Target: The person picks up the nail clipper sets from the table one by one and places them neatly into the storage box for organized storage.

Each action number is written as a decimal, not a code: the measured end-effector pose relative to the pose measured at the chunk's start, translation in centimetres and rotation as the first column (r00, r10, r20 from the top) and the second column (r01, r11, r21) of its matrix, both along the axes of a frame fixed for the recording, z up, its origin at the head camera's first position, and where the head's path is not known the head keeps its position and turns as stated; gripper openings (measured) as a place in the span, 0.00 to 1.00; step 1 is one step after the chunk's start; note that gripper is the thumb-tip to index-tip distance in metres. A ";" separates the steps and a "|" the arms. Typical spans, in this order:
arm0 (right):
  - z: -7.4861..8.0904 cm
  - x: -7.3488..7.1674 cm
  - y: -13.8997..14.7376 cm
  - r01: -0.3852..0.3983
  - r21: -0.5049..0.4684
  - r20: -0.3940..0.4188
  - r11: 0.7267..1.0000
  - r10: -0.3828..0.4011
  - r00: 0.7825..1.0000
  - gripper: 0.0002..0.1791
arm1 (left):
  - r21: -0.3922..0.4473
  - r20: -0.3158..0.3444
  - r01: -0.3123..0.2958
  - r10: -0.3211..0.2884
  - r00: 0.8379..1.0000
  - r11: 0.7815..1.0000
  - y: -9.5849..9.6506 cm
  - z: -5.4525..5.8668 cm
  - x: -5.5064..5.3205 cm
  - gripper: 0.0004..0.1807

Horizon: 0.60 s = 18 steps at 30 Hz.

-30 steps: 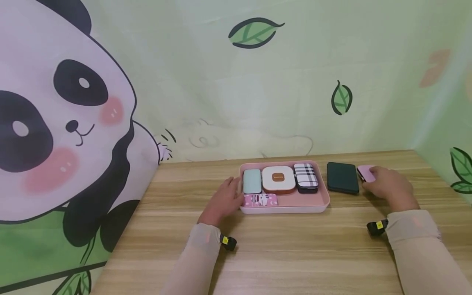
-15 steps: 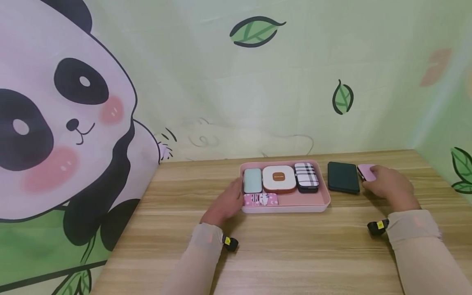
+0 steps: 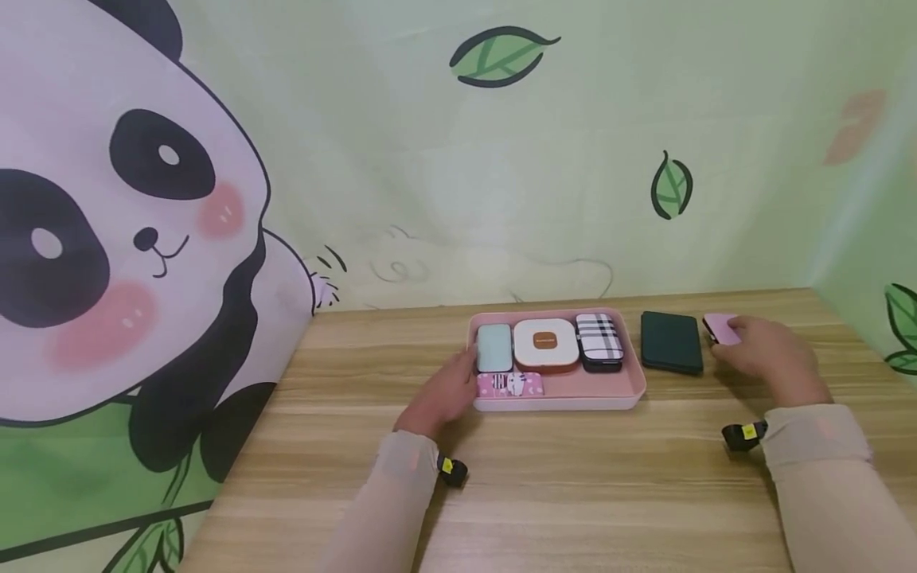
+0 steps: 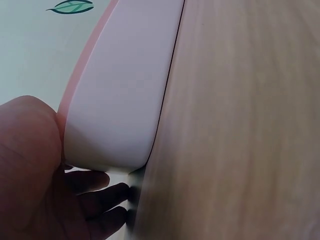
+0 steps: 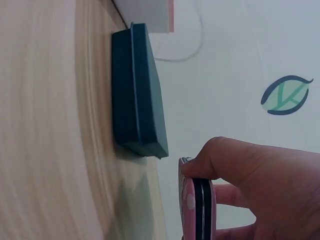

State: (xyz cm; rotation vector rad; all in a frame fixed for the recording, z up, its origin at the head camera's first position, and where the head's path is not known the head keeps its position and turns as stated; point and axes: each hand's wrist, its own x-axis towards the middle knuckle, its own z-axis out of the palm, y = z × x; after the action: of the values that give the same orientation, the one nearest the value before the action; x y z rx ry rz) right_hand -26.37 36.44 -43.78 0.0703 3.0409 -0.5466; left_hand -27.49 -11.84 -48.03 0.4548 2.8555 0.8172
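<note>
My left hand [image 3: 440,395] is at the left end of a shallow pink tray [image 3: 595,388]. In the left wrist view its thumb lies at the tray's pink rim and the fingers curl along the outside of the end wall. To the right of the tray, my right hand [image 3: 777,358] pinches a small flat pink case [image 3: 719,329] with a black band round its edge. The right wrist view has this case [image 5: 189,210] held on edge between thumb and fingers, close to a dark green box [image 5: 132,92]; its lower part is cut off.
Inside the tray are a mint case [image 3: 494,348], a white case with a brown label [image 3: 546,342], a plaid case [image 3: 599,338] and a pink patterned piece [image 3: 510,385]. The dark green box stands between tray and right hand. A curtain [image 3: 423,199] rises behind the table [image 3: 573,477].
My left hand has come in against the tray's left end. The right hand has drawn the pink case slightly right, widening its gap from the green box. The head view has shifted a little.
</note>
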 end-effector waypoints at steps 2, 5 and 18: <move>0.4 0.0 -0.2 -0.001 -0.001 0.004 1.000 0.001 1.000 0.43 | 0.004 0.008 0.003 -0.003 1.000 1.000 0.0 0.0 0.0 0.33; 0.6 -0.1 -0.6 -0.012 -0.004 0.008 1.000 0.012 1.000 0.43 | 0.021 0.017 0.004 -0.005 1.000 1.000 0.0 0.1 -0.1 0.33; 2.3 -0.4 -1.8 -0.062 -0.001 0.003 0.998 0.062 0.998 0.44 | 0.060 0.067 -0.016 0.012 0.998 0.998 0.4 0.5 0.2 0.34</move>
State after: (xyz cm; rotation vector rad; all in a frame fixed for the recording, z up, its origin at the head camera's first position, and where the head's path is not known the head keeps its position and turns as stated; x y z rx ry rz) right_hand -26.77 34.62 -41.51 -0.0231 3.0280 -0.5424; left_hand -27.24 -11.45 -47.51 0.4073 2.7822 0.9055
